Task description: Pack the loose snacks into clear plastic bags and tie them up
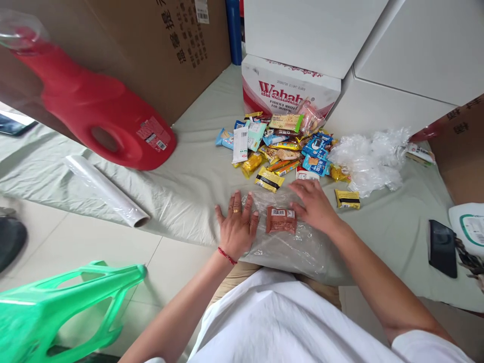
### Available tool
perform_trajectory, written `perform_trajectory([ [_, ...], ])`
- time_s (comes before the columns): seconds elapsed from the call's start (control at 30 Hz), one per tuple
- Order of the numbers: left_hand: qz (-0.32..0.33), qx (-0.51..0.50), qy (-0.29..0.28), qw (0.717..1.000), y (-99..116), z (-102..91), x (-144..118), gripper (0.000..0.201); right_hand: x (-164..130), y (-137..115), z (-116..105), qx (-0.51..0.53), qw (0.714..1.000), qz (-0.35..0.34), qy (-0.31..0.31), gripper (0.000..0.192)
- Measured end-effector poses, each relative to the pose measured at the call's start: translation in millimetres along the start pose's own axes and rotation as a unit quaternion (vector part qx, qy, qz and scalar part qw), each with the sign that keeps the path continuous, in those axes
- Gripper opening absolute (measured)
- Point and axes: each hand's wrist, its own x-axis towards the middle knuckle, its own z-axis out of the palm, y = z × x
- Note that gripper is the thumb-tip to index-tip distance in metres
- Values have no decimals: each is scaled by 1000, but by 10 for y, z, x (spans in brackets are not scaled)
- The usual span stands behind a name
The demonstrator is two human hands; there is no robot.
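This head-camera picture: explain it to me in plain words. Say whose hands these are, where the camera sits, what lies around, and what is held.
The camera sits on a person's head and looks down, so both arms are their own. The left hand lies flat, fingers spread, on a clear plastic sheet spread over a pale cloth. The right hand rests on the sheet too, touching a brown snack packet that lies between the hands. Neither hand grips anything. Behind them is a pile of wrapped snacks, crumpled plastic and a Wahaha box. To the left lie a red jug and a roll of film; a black phone is on the right.
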Motion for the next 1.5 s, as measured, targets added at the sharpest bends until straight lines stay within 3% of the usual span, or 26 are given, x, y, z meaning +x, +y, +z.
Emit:
perform_trajectory([
  [0.07,-1,1,-2,1000,-3,-6,2,62,200,51,-23,-33,999,10,-42,55],
  [0.13,1,4,-1,1000,-13,-3,-1,63,336,53,-61,-44,996,-6,-81,42],
  [0.2,2,0,5,1000,-30,5,-12,63,356,2,-128,-44,995,-29,-82,30],
  [0.37,7,-25,27,999,-76,39,-47,70,-41,-264,-230,-73,992,-76,-65,29],
  [0.53,-9,-68,60,996,-168,61,-57,82,-481,-444,24,-73,977,-152,-127,45],
  [0.7,-25,-120,105,987,-392,-96,-230,83,-563,-491,159,-68,979,-124,-150,55],
  [0.73,-6,-110,123,986,-429,-148,-299,82,-556,-496,159,-69,979,-120,-150,53],
  [0.8,95,-81,134,983,-466,-242,-451,78,-540,-509,154,-69,980,-119,-146,51],
  [0.9,319,-60,52,944,-428,-298,-631,65,-523,-540,156,-67,980,-122,-140,49],
  [0.97,403,-39,10,914,-383,-274,-669,55,-515,-567,160,-73,980,-122,-142,47],
  [1.1,418,6,4,908,-361,-247,-539,45,-492,-605,139,-71,980,-122,-143,47],
  [1.23,414,-39,-4,909,-332,-420,-242,28,-471,-570,84,-47,978,-143,-147,50],
  [1.37,445,-55,-65,892,-190,-570,108,26,-470,-525,75,-39,974,-162,-150,39],
  [1.5,416,-53,-121,900,-109,-475,398,31,-442,-503,82,-22,974,-177,-141,42],
])
